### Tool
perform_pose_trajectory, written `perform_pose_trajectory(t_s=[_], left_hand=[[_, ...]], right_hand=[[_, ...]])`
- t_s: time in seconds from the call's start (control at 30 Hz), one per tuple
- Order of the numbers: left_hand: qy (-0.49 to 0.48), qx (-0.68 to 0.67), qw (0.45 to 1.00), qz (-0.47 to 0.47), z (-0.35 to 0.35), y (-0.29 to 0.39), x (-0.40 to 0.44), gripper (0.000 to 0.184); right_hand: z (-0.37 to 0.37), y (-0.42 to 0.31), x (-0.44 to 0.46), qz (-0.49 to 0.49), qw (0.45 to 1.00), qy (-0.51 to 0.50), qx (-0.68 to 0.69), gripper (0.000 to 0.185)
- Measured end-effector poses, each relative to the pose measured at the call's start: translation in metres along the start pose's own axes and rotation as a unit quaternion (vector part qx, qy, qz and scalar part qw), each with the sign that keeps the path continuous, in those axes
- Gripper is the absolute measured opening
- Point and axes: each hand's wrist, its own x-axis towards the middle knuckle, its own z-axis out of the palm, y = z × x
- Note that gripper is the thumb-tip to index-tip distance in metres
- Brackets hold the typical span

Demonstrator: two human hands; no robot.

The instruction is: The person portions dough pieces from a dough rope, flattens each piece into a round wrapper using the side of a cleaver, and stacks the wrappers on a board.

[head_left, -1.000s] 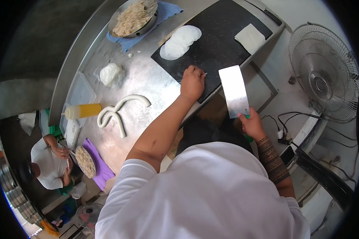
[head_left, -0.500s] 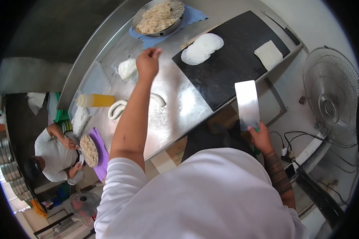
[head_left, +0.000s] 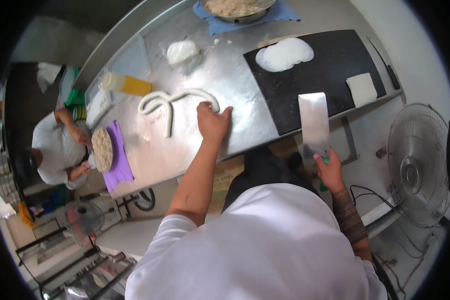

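Note:
My left hand [head_left: 213,123] is over the near end of a long white dough rope [head_left: 168,125], which lies looped on the metal table. Its thumb is spread away from the fingers, and the fingertips seem to touch the dough. My right hand [head_left: 330,169] grips a cleaver [head_left: 314,124] with a broad blade and a green handle, held upright off the table's front edge. Thin round white dough wrappers [head_left: 284,54] overlap on the black board [head_left: 325,55]. A folded white cloth [head_left: 361,90] rests at the board's right side.
A bowl of filling [head_left: 241,19] stands on a blue cloth at the back. Bagged white dough [head_left: 182,54] and a yellow oil bottle [head_left: 127,84] are further left. Another person [head_left: 60,145] works at a filling bowl [head_left: 103,150] on a purple cloth. A fan [head_left: 417,165] stands right.
My left hand has come down from beside the bagged dough to the dough rope's end, its fingers opening. The view has shifted. My right hand still holds the cleaver.

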Motion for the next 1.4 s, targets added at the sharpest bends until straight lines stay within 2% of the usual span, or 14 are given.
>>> perform_pose_trajectory(t_s=[0.07, 0.17, 0.27, 0.37, 0.47, 0.57, 0.77, 0.87, 0.93, 1.07, 1.13, 1.2, 1.27, 1.4], left_hand=[[0.003, -0.046, 0.999, -0.014, 0.006, -0.013, 0.007, 0.043], [-0.004, -0.096, 0.992, -0.076, -0.013, -0.02, 0.001, 0.037], [0.015, -0.081, 0.996, -0.02, -0.023, -0.049, -0.006, 0.029], [0.024, -0.09, 0.995, 0.031, -0.025, -0.06, -0.009, 0.028], [0.028, -0.06, 0.997, 0.034, -0.02, -0.066, -0.007, 0.032], [0.047, -0.107, 0.993, 0.023, -0.022, -0.059, -0.009, 0.026], [0.04, -0.103, 0.994, 0.004, -0.026, -0.056, -0.009, 0.024], [0.05, -0.137, 0.989, 0.012, -0.033, -0.06, -0.003, 0.025], [0.023, -0.149, 0.988, 0.038, -0.048, -0.054, -0.001, 0.024], [-0.113, -0.18, 0.969, 0.124, -0.044, -0.003, -0.006, 0.026], [-0.183, -0.214, 0.929, 0.24, -0.019, 0.039, -0.01, 0.023], [-0.241, -0.235, 0.878, 0.342, 0.011, 0.084, -0.015, 0.019], [-0.302, -0.22, 0.844, 0.386, 0.038, 0.121, -0.019, 0.015], [-0.301, -0.078, 0.772, 0.554, 0.077, 0.125, -0.011, 0.016]], right_hand=[[0.012, -0.023, 0.009, -0.017, 0.998, -0.043, -0.049, 0.032], [0.045, -0.043, 0.037, -0.324, 0.93, -0.075, -0.154, 0.034], [0.079, -0.089, 0.056, -0.303, 0.894, -0.136, -0.299, 0.028], [0.123, -0.141, 0.069, -0.355, 0.801, -0.17, -0.45, 0.021], [0.157, -0.175, 0.08, -0.415, 0.718, -0.208, -0.519, 0.016], [0.173, -0.193, 0.078, -0.451, 0.678, -0.211, -0.541, 0.019], [0.184, -0.171, 0.102, -0.425, 0.684, -0.226, -0.548, 0.016], [0.167, -0.18, 0.078, -0.359, 0.753, -0.219, -0.505, 0.016], [0.136, -0.157, 0.062, -0.361, 0.835, -0.169, -0.379, 0.021], [0.06, -0.086, 0.032, -0.24, 0.954, -0.001, -0.178, 0.03], [0.028, -0.046, 0.025, -0.077, 0.994, 0.025, -0.07, 0.03], [0.013, -0.01, 0.016, 0.034, 0.995, 0.073, 0.062, 0.028], [-0.001, 0.022, 0.01, 0.054, 0.991, 0.092, 0.079, 0.03], [-0.014, 0.044, -0.009, 0.084, 0.989, 0.093, 0.079, 0.035]])
